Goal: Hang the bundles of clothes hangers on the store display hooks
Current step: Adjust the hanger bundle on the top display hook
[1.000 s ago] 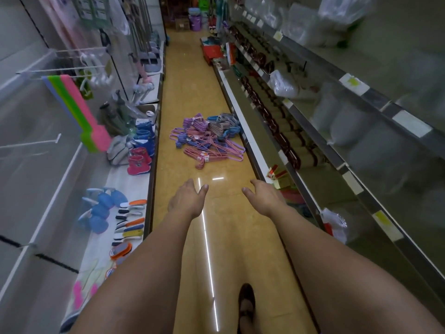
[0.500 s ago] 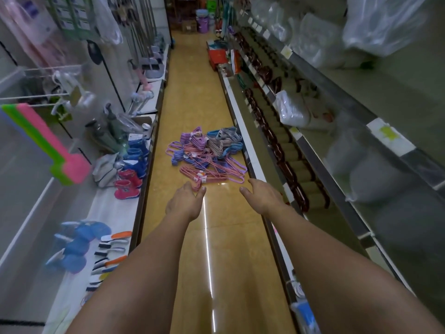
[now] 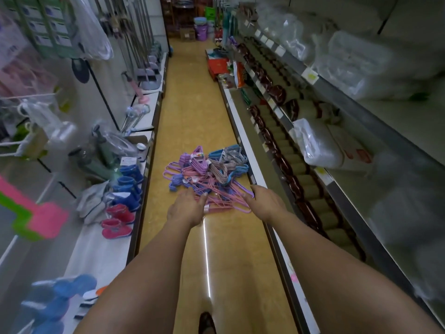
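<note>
A heap of hanger bundles lies on the yellow floor of a narrow store aisle, a little right of the aisle's middle and close against the base of the right shelving. The bundles are pink, purple, blue and grey, piled across one another, with the pink ones nearest.

Both arms reach forward and down toward the near edge of the heap. The left hand is over the near left side of the pile, its fingers spread and relaxed, apparently gripping nothing; whether the fingertips touch the hangers cannot be told. The right hand is at the near right corner of the pile, its fingers extended against the pink hangers there; whether they have closed on anything cannot be told.

On the low white shelf along the left stand small pink boots and blue boots, with blue items nearer. A pink and green item hangs at the left edge. The right shelves hold brown rolls and clear plastic bags.
</note>
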Available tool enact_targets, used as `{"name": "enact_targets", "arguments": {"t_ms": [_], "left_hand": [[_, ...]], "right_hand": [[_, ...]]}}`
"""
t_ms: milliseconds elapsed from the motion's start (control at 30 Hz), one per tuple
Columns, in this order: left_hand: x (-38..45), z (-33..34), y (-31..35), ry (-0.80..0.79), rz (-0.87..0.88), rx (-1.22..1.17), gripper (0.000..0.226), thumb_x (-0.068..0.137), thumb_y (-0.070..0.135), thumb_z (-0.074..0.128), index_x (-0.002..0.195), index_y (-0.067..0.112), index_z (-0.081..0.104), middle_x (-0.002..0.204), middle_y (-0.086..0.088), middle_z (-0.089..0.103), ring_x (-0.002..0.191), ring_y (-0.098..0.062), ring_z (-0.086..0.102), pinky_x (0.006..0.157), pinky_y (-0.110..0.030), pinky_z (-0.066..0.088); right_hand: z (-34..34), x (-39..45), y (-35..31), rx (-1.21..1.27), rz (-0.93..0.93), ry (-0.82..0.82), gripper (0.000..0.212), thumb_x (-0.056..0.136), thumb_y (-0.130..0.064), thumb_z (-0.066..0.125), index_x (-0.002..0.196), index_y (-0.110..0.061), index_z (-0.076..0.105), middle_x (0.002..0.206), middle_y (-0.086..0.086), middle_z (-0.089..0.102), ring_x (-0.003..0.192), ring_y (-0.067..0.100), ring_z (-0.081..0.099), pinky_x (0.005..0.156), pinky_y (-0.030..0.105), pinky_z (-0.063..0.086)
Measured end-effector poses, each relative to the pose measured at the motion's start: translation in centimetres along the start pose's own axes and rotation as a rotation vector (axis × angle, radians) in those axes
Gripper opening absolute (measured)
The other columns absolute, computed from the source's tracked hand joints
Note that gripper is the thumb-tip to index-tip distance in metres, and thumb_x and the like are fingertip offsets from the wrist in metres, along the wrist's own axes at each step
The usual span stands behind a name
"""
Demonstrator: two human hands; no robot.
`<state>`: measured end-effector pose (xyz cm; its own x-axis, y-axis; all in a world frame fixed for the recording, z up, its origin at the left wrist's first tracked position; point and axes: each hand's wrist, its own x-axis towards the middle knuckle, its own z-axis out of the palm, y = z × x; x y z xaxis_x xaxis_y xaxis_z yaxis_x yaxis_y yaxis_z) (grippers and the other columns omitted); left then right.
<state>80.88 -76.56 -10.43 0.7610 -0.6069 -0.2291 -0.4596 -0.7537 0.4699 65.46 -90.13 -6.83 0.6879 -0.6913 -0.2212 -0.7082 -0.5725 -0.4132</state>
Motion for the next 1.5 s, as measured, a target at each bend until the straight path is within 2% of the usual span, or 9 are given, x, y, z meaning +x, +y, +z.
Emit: {"name": "enact_targets", "arguments": {"t_ms": [200, 467, 667, 800, 933, 1167, 1300, 1433, 1500], "left_hand": [[10.9, -2.0, -0.6, -0.021, -0.003, -0.034, 0.064, 0.096, 0.057, 0.032, 0.145, 0.016, 0.035, 0.146, -0.009, 0.042, 0.131, -0.028, 0.043, 0.103, -0.046, 0.041], [20.4, -2.8, -0.5, -0.061, -0.017, -0.016, 0.060, 0.096, 0.056, 0.033, 0.138, 0.014, 0.041, 0.138, -0.009, 0.050, 0.124, -0.028, 0.049, 0.100, -0.045, 0.042], [28.5, -3.5, 0.5, -0.054, -0.051, -0.008, 0.059, 0.098, 0.052, 0.033, 0.142, 0.011, 0.036, 0.143, -0.012, 0.045, 0.127, -0.030, 0.046, 0.102, -0.044, 0.041], [34.8, -3.3, 1.7, -0.058, -0.079, -0.008, 0.065, 0.098, 0.052, 0.032, 0.147, 0.010, 0.028, 0.151, -0.012, 0.036, 0.135, -0.030, 0.039, 0.106, -0.045, 0.037], [40.7, -2.2, 3.8, -0.083, -0.133, -0.016, 0.065, 0.098, 0.052, 0.032, 0.147, 0.010, 0.027, 0.151, -0.012, 0.036, 0.135, -0.030, 0.039, 0.107, -0.044, 0.037], [49.1, 2.2, 6.0, -0.124, -0.147, -0.043, 0.063, 0.099, 0.053, 0.032, 0.147, 0.013, 0.029, 0.151, -0.008, 0.037, 0.136, -0.026, 0.038, 0.106, -0.039, 0.036], [53.5, 6.4, 4.6, -0.180, -0.178, -0.022, 0.066, 0.098, 0.054, 0.030, 0.150, 0.014, 0.023, 0.152, -0.007, 0.036, 0.135, -0.026, 0.040, 0.106, -0.039, 0.037], [57.5, 12.1, 2.2, -0.246, -0.177, 0.013, 0.067, 0.098, 0.054, 0.028, 0.150, 0.013, 0.024, 0.154, -0.006, 0.031, 0.139, -0.024, 0.034, 0.110, -0.041, 0.034], [59.9, 15.4, 1.1, -0.268, -0.154, 0.007, 0.064, 0.099, 0.052, 0.029, 0.150, 0.013, 0.024, 0.154, -0.006, 0.031, 0.139, -0.024, 0.034, 0.110, -0.039, 0.033]], "right_hand": [[-1.1, 8.9, -3.5, 0.041, 0.038, 0.001, 0.044, 0.101, -0.037, 0.041, 0.135, -0.010, 0.047, 0.136, 0.012, 0.052, 0.121, 0.030, 0.051, 0.092, 0.036, 0.043], [-0.9, 19.5, -4.7, 0.021, 0.068, -0.028, 0.044, 0.100, -0.040, 0.040, 0.131, -0.009, 0.050, 0.129, 0.014, 0.057, 0.115, 0.032, 0.054, 0.089, 0.038, 0.045], [-1.0, 29.7, -4.8, 0.022, 0.022, -0.048, 0.045, 0.098, -0.045, 0.040, 0.127, -0.013, 0.051, 0.122, 0.014, 0.061, 0.108, 0.032, 0.058, 0.086, 0.039, 0.049], [-2.0, 37.0, -4.5, 0.000, -0.020, -0.100, 0.049, 0.100, -0.044, 0.038, 0.135, -0.010, 0.046, 0.133, 0.013, 0.054, 0.119, 0.031, 0.052, 0.092, 0.038, 0.045], [-2.7, 44.0, -3.1, 0.011, -0.025, -0.135, 0.047, 0.099, -0.045, 0.039, 0.129, -0.011, 0.050, 0.123, 0.012, 0.060, 0.109, 0.030, 0.056, 0.086, 0.038, 0.048], [-1.4, 54.2, 0.3, 0.010, 0.011, -0.197, 0.053, 0.099, -0.047, 0.038, 0.137, -0.011, 0.044, 0.135, 0.011, 0.053, 0.120, 0.029, 0.052, 0.093, 0.038, 0.045], [2.5, 58.7, 2.5, 0.015, 0.028, -0.239, 0.046, 0.099, -0.044, 0.039, 0.134, -0.016, 0.047, 0.128, 0.008, 0.058, 0.115, 0.028, 0.056, 0.092, 0.038, 0.047], [8.3, 62.4, 5.1, 0.062, 0.070, -0.259, 0.036, 0.097, -0.046, 0.041, 0.120, -0.021, 0.054, 0.112, 0.006, 0.064, 0.099, 0.027, 0.060, 0.081, 0.036, 0.050], [11.7, 64.5, 6.7, 0.070, 0.077, -0.258, 0.036, 0.097, -0.046, 0.041, 0.121, -0.022, 0.053, 0.115, 0.006, 0.060, 0.100, 0.028, 0.059, 0.079, 0.035, 0.049]]}}
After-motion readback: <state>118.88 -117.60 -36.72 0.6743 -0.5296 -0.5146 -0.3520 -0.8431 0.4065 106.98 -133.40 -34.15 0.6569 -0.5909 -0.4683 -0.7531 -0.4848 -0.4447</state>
